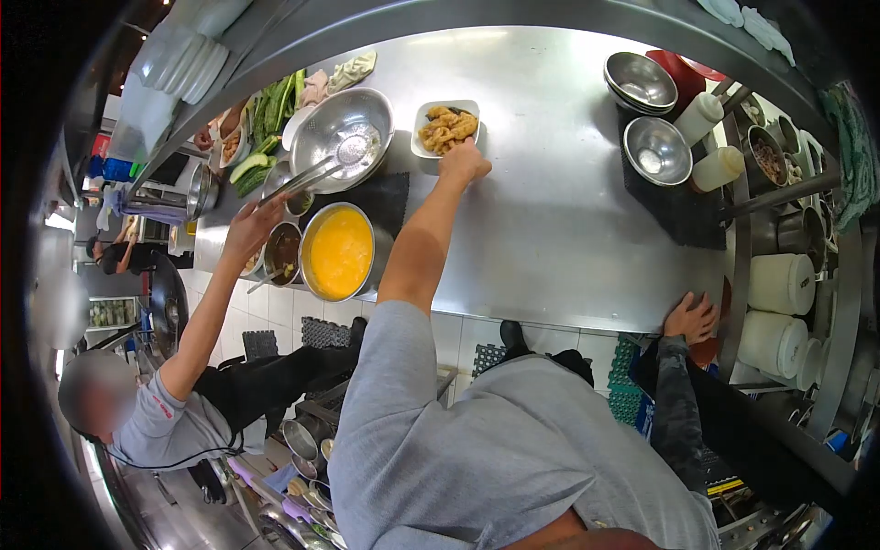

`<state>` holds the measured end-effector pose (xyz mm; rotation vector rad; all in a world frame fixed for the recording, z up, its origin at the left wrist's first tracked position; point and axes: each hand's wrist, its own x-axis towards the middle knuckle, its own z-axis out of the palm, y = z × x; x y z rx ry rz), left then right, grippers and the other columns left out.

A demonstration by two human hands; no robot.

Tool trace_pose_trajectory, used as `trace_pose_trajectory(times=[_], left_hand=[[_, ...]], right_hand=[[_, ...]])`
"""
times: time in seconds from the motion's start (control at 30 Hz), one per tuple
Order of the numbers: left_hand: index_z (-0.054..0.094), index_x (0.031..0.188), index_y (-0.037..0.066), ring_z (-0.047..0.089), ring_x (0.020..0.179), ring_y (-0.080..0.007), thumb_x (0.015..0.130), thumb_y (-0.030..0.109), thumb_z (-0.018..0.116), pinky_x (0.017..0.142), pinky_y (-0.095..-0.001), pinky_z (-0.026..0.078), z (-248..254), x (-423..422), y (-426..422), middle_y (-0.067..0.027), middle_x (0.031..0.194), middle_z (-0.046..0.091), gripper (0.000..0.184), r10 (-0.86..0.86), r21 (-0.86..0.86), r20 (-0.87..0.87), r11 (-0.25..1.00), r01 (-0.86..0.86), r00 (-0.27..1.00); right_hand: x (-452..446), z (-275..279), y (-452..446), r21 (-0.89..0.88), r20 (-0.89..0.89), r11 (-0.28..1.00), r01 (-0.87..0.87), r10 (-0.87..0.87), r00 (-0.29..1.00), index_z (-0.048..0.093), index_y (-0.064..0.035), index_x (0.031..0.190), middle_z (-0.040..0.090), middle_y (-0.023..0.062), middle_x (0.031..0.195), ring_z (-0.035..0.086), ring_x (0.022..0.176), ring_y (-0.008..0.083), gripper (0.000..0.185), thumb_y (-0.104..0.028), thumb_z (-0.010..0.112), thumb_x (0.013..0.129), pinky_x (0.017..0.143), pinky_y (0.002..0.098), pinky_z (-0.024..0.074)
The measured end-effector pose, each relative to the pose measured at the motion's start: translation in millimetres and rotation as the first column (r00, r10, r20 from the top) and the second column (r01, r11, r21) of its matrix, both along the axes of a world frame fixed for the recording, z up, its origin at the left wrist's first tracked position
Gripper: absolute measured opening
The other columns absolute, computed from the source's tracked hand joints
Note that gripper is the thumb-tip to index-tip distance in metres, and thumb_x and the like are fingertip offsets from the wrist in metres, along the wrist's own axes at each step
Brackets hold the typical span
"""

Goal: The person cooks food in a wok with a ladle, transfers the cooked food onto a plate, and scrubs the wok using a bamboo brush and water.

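My left hand (466, 163) reaches across the steel table with its fingers closed at the near rim of a white square bowl (422, 125). Golden-brown fried pieces (446, 130) fill the bowl; my fingertips are partly hidden against its edge. My right hand (690, 317) rests with spread fingers on the table's right front corner, holding nothing. To the left of the bowl, a co-worker's hand (252, 229) holds metal tongs (302, 180) over a steel colander (367, 110). A steel pot of yellow liquid (339, 249), looking like beaten egg, stands near the front edge.
Stacked steel bowls (642, 81), another steel bowl (658, 151) and squeeze bottles (718, 169) stand at the right. Green vegetables (273, 112) lie at the back left. A steel shelf edge (513, 16) runs overhead. The co-worker (206, 394) stands close on my left.
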<state>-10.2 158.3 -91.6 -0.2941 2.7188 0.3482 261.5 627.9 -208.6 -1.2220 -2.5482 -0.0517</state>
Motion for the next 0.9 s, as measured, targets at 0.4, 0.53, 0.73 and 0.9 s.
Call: trace_pose_trajectory(times=[0.4, 0.53, 0.73, 0.9], left_hand=[[0.052, 0.121, 0.003, 0.063, 0.083, -0.0281, 0.076, 0.020, 0.057, 0.072, -0.0387, 0.050, -6, 53, -7, -0.0215, 0.104, 0.063, 0.048, 0.370, 0.535, -0.316, 0.830, -0.158, 0.874], [0.055, 0.119, 0.010, 0.043, 0.046, -0.0133, 0.078, 0.014, 0.055, 0.045, -0.0285, 0.039, -38, 135, -26, -0.0103, 0.078, 0.060, 0.041, 0.509, 0.866, 0.440, -0.458, -0.199, 0.740], [0.053, 0.123, 0.010, 0.041, 0.051, -0.0124, 0.080, 0.019, 0.054, 0.047, -0.0252, 0.036, -2, 236, -26, -0.0089, 0.078, 0.058, 0.044, 0.360, 0.537, 0.565, -0.844, 0.000, 0.742], [0.054, 0.115, 0.008, 0.044, 0.051, -0.0125, 0.082, 0.020, 0.053, 0.045, -0.0246, 0.036, 37, 340, -15, -0.0101, 0.080, 0.061, 0.035, 0.487, 0.660, 0.395, -0.741, 0.128, 0.779]], right_hand=[[0, 1, 1, -0.048, 0.011, 0.999, -0.008, 0.009, 1.000, 0.043, -0.0252, 0.137, 0.030, 0.0108, 0.148, 0.025, 0.136, 0.0339, 0.055, -0.058, 0.039, 0.093, 0.108, 0.0574, 0.0173], [1, -2, 2, -0.012, 0.013, 1.000, -0.003, 0.003, 1.000, 0.043, -0.0245, 0.137, 0.030, 0.0109, 0.147, 0.026, 0.136, 0.0343, 0.056, -0.059, 0.039, 0.093, 0.108, 0.0580, 0.0177], [2, 1, -1, -0.031, 0.019, 0.999, -0.017, 0.017, 1.000, 0.043, -0.0259, 0.136, 0.033, 0.0123, 0.145, 0.027, 0.135, 0.0353, 0.058, -0.062, 0.038, 0.092, 0.106, 0.0577, 0.0193], [-3, 3, 4, -0.050, 0.130, 0.998, -0.032, 0.039, 0.991, 0.043, -0.0233, 0.137, 0.033, 0.0113, 0.147, 0.031, 0.134, 0.0347, 0.065, -0.065, 0.045, 0.087, 0.105, 0.0585, 0.0222]])
